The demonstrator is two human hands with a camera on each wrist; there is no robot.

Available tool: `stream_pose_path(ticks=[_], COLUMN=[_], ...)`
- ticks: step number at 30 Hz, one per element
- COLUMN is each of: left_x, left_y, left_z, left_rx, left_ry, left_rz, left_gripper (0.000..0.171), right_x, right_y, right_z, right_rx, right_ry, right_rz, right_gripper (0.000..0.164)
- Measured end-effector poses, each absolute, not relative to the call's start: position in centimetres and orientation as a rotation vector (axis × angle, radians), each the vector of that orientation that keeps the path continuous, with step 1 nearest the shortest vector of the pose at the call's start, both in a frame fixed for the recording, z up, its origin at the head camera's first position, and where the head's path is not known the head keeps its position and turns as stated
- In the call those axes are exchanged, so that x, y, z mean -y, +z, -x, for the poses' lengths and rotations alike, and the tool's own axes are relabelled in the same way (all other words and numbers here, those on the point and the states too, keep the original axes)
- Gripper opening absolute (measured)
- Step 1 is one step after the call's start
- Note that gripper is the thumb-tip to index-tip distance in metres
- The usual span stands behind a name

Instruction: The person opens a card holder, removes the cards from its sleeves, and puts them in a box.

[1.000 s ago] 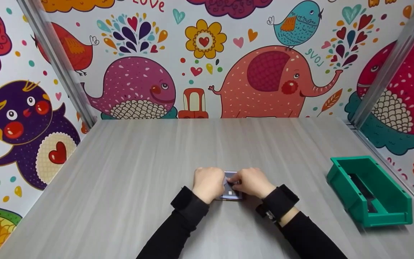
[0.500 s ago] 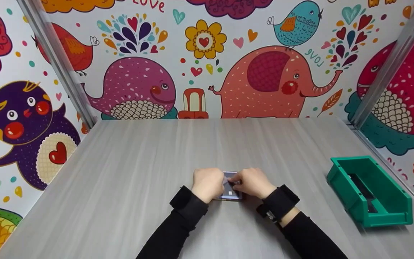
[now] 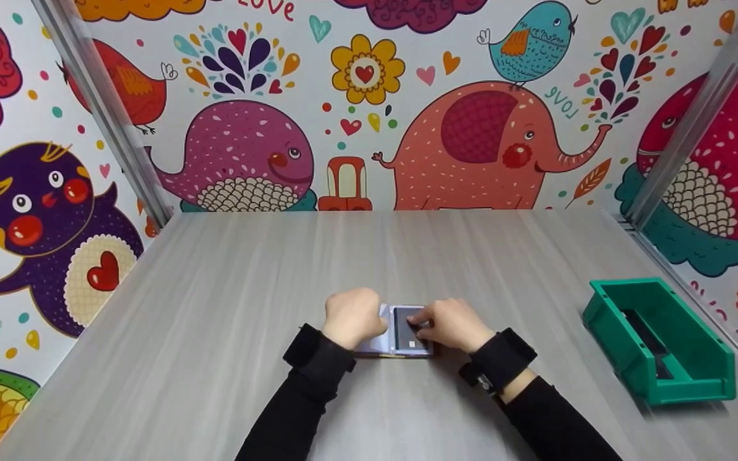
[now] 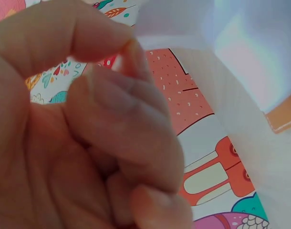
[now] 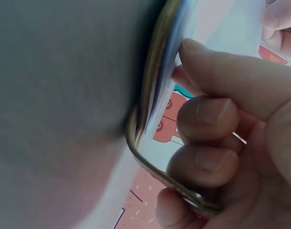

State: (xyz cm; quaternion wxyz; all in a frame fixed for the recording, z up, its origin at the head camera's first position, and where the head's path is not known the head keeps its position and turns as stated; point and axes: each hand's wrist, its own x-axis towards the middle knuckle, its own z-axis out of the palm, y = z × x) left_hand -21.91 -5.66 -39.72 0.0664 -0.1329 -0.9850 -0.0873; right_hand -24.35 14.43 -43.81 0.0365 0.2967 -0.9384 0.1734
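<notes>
A small card holder (image 3: 375, 347) with clear plastic sleeves lies spread on the table between my hands. A dark card or sleeve (image 3: 405, 334) fills its right side, while the left side looks pale lilac. My left hand (image 3: 353, 318) pinches the clear sleeve (image 4: 176, 28) between thumb and forefinger, with the other fingers curled. Thumb and forefinger of my right hand (image 3: 457, 325) pinch at the dark right side. The right wrist view shows the stacked layers (image 5: 157, 62) edge-on, and a brown strap (image 5: 160, 174) with a metal snap running under the curled fingers.
A green plastic bin (image 3: 689, 339) stands at the right of the table (image 3: 266, 275), with a dark flat object (image 3: 644, 336) inside. Cartoon-printed walls (image 3: 362, 147) enclose the table at the back and both sides.
My left hand has moved left, away from the right hand, drawing a sleeve over and baring the lilac left side of the card holder. The right hand has stayed almost still.
</notes>
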Motion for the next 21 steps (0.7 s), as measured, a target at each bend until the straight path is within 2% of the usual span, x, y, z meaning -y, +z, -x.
stream_pose_path(ticks=[9, 21], left_x=[7.0, 8.5], left_y=[-39.4, -40.1], left_z=[22.6, 23.5], left_rx=[3.075, 3.152], left_ry=[-0.344, -0.4], left_rz=[0.303, 0.277], left_gripper=[0.033, 0.025], right_x=[-14.5, -14.6], right_y=[-43.7, -43.7], right_z=[24.3, 24.1], right_rx=[2.889, 2.87], right_ry=[0.524, 0.535], right_rz=[-0.918, -0.91], right_gripper=[0.029, 0.029])
